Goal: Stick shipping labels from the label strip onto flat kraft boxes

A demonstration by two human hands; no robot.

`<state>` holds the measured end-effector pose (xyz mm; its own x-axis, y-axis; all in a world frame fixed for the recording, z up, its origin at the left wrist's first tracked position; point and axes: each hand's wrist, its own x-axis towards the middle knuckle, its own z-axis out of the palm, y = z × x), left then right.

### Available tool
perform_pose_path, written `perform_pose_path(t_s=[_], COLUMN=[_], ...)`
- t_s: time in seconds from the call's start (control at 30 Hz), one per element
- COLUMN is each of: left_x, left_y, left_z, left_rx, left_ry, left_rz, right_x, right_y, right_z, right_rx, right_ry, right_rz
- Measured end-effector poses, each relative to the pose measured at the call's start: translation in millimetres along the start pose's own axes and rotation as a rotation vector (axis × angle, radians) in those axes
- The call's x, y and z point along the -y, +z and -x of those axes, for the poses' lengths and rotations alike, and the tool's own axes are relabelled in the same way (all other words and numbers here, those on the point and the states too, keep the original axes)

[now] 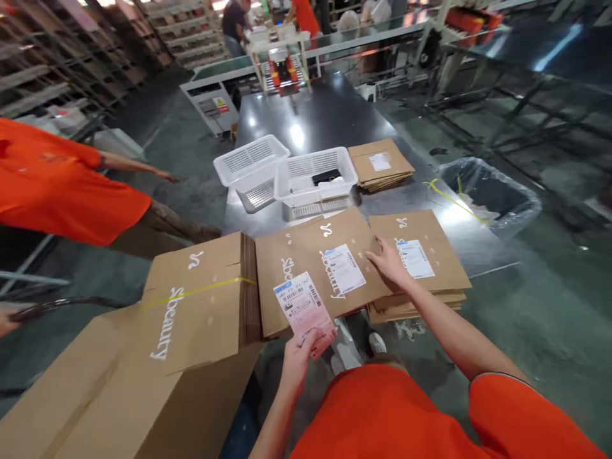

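Observation:
My left hand (299, 360) holds a pink-and-white barcode shipping label (305, 312) by its lower edge, close to the front of a flattened kraft cardboard mailer (318, 268). That mailer carries a white printed label (345, 269) and white "Sbeauty" lettering. My right hand (386, 260) rests with fingers spread on a second flat kraft mailer (425, 255), which also bears a white label (415, 258) and lies on a low stack. To the left stands a tall bundle of flat cartons (191, 303), bound with yellow strapping (201, 292).
Two white perforated plastic baskets (251, 167) (315, 178) and a stack of flat cartons (380, 164) stand on a steel table (329, 121). A co-worker in an orange shirt (57, 185) reaches at the left. A lined bin (488, 194) stands right; shelving and machinery lie behind.

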<state>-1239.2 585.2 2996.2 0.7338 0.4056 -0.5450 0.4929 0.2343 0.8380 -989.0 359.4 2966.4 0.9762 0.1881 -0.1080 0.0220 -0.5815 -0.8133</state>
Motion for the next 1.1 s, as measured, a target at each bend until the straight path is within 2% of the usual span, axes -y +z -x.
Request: perform_pose_path(t_s=[0.13, 0.17, 0.23, 0.3, 0.37, 0.47, 0.53, 0.6, 0.67, 0.73, 0.8, 0.9, 1.0, 1.07, 1.1], left_x=[-5.2, -5.5, -5.8, -7.3, -12.0, -25.5, -36.3, -45.8, -52.1, -54.5, -54.9, -57.4, -63.5, -66.7, -67.4], left_y=[33.9, 44.7, 71.0, 103.3, 138.1, 183.3, 202.8, 213.2, 217.2, 218.0, 217.8, 217.7, 219.9, 222.6, 223.8], left_z=[13.4, 13.6, 6.7, -11.5, -40.4, -93.6, -126.2, -151.0, -166.6, -175.4, -180.8, -188.2, -196.7, -201.0, -202.4], left_rx=[0.369, 0.435, 0.476, 0.434, 0.329, 0.060, -0.140, -0.256, -0.278, -0.258, -0.252, -0.273, -0.273, -0.249, -0.251], left_ry=[-0.024, -0.005, 0.055, 0.127, 0.177, 0.142, 0.082, 0.010, -0.052, -0.106, -0.142, -0.158, -0.184, -0.213, -0.220], left_rz=[-0.086, -0.119, -0.125, -0.107, -0.113, -0.069, 0.067, 0.225, 0.307, 0.328, 0.339, 0.370, 0.382, 0.376, 0.384], right_x=[-71.5, -90.9, -126.2, -153.4, -171.1, -182.1, -180.9, -173.0, -160.1, -146.6, -137.3, -134.8, -144.7, -158.7, -168.1], right_y=[-82.9, -98.3, -119.0, -129.3, -136.3, -144.2, -140.6, -125.6, -103.4, -83.3, -72.9, -77.3, -93.5, -105.9, -112.1], right_z=[30.4, 38.1, 42.4, 26.5, -8.9, -82.4, -129.0, -161.8, -176.8, -177.3, -171.3, -164.9, -165.3, -163.4, -159.7], right_rx=[-0.301, -0.320, -0.247, -0.143, -0.119, -0.119, -0.039, 0.066, 0.165, 0.230, 0.286, 0.436, 0.535, 0.504, 0.446], right_ry=[0.049, 0.079, 0.136, 0.162, 0.182, 0.276, 0.301, 0.231, 0.140, 0.074, 0.029, -0.055, -0.124, -0.100, -0.067], right_rz=[0.055, 0.089, 0.195, 0.299, 0.302, 0.128, 0.045, 0.013, -0.016, -0.001, 0.071, 0.182, 0.151, 0.030, -0.048])
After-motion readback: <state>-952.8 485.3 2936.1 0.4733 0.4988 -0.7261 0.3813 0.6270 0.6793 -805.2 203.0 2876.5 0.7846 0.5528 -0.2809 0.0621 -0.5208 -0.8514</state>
